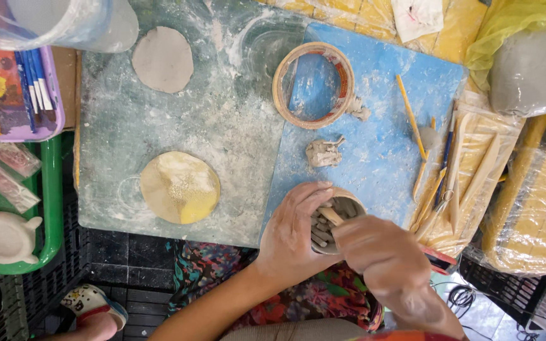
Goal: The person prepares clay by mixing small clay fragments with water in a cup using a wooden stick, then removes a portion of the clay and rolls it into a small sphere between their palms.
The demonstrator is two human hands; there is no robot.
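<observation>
My left hand (295,227) wraps around the side of a small round clay pot (347,206) at the near edge of the blue mat (380,126). My right hand (377,249), smeared with clay, grips a wooden tool (331,216) whose tip pokes into the pot among clay coils. A lump of grey clay (323,153) lies on the mat just beyond the pot. A wide tape roll (314,85) sits further back.
A flat grey clay disc (162,60) and a yellow sponge disc (180,187) rest on the dusty board (222,126). Wooden modelling tools (456,170) lie to the right, a bagged clay block (532,69) at top right. Green tray (50,189) with a white clay turtle (4,237) at left.
</observation>
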